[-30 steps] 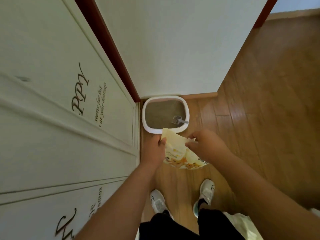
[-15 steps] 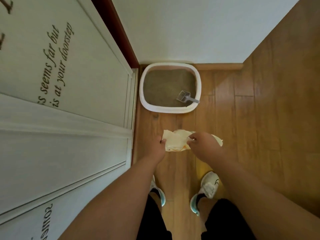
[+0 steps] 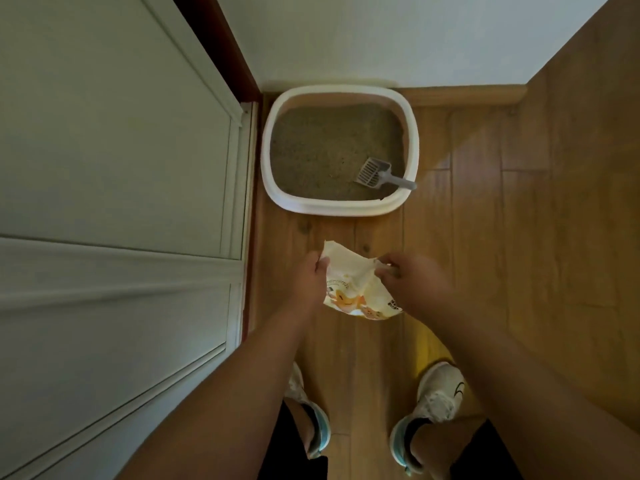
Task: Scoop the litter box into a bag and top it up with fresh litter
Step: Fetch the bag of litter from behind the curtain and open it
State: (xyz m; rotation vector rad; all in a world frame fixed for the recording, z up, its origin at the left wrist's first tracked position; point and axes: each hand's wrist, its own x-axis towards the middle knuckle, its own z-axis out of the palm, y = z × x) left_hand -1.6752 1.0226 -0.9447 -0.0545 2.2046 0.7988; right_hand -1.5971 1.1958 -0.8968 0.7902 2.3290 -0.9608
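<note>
Litter box (image 3: 273, 147) on floor (image 3: 485, 237): holds brown litter, grey scoop (image 3: 375, 173) resting inside, handle on rim. Left hand (image 3: 310, 277) and right hand (image 3: 414, 284) each pinch an edge of the printed bag (image 3: 353, 289); bag contents not visible.

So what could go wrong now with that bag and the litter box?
Both hands, left and right, grip the crumpled bag, so neither is free for the scoop. The scoop's handle leans on the litter box rim; a bump might tip it out and scatter litter. If the bag isn't opened wide, clumps may miss.
</note>
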